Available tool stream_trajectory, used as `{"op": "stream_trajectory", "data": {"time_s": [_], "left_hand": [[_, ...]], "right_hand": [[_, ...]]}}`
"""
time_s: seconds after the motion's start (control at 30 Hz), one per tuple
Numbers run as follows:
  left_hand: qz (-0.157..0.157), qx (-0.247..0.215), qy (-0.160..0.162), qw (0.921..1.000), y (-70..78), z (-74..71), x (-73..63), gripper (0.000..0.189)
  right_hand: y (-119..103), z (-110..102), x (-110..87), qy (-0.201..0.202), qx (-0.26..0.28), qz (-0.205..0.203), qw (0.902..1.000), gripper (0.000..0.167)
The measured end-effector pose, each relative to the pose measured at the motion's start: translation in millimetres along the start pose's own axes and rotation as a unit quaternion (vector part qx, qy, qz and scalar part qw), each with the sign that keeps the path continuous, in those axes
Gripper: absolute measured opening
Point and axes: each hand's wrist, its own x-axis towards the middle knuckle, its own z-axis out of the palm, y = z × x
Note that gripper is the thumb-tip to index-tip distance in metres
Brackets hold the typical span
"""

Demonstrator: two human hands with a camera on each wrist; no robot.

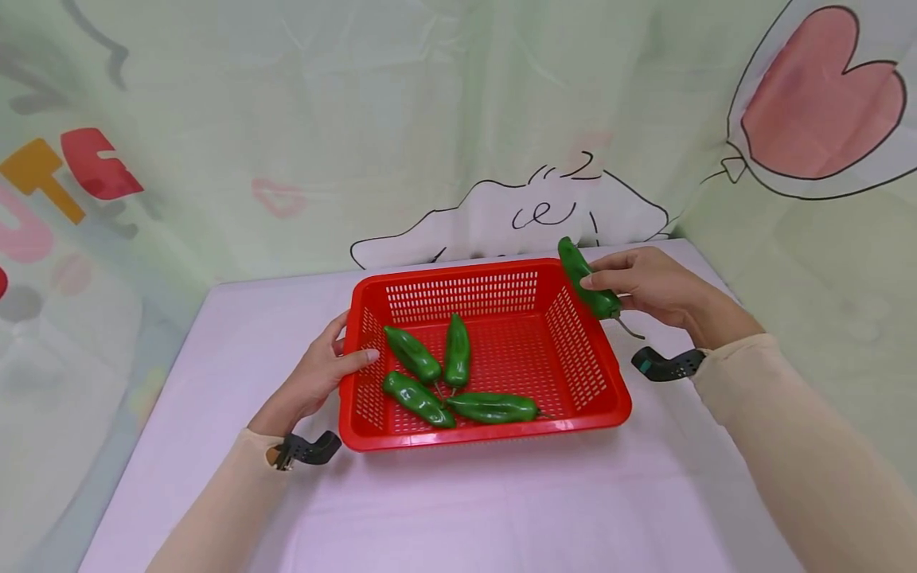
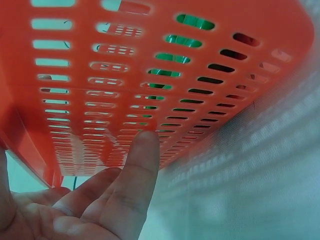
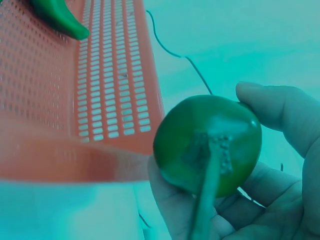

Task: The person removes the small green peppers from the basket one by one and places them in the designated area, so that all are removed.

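Note:
My left hand (image 1: 315,374) grips the left rim of a red plastic basket (image 1: 458,440), thumb over the inside of the wall. In the left wrist view its other fingers (image 2: 141,160) reach against the slotted outside. Several green peppers (image 1: 490,407) lie in the basket, mostly toward its left and front. My right hand (image 1: 648,286) holds another green pepper (image 1: 589,294) between thumb and fingers, above the basket's right rim. Its stem points down toward the wrist. The right wrist view shows the held pepper's stem end (image 3: 210,145) up close, beside the basket wall.
A pale cloth-covered table (image 1: 458,509) lies under the basket. Behind it hangs a light green printed backdrop (image 1: 401,143), with a heart balloon drawing at the right. Dark wrist cameras (image 1: 315,450) are strapped to both sleeves.

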Motion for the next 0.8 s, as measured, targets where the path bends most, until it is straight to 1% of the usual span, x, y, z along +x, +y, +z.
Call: {"op": "stream_trajectory", "data": {"time_s": [0.2,0.37,0.6,0.8], "left_hand": [[0.005,-0.001,-0.004,1.0,0.1,-0.5,0.2,0.092],[0.004,-0.002,-0.004,1.0,0.9,-0.2,0.1,0.092],[0.0,-0.001,-0.002,1.0,0.7,-0.2,-0.7,0.09],[0.002,0.0,0.001,1.0,0.5,0.5,-0.8,0.09]], "right_hand": [[12.4,-15.4,-3.8,0.018,0.004,0.009,0.9998,0.06],[24.0,-27.2,-8.9,0.026,-0.003,0.024,0.9994,0.063],[39.5,-36.3,-12.0,0.036,0.006,0.045,0.9983,0.069],[52.4,-38.9,-11.3,0.037,0.032,0.055,0.9973,0.071]]}}
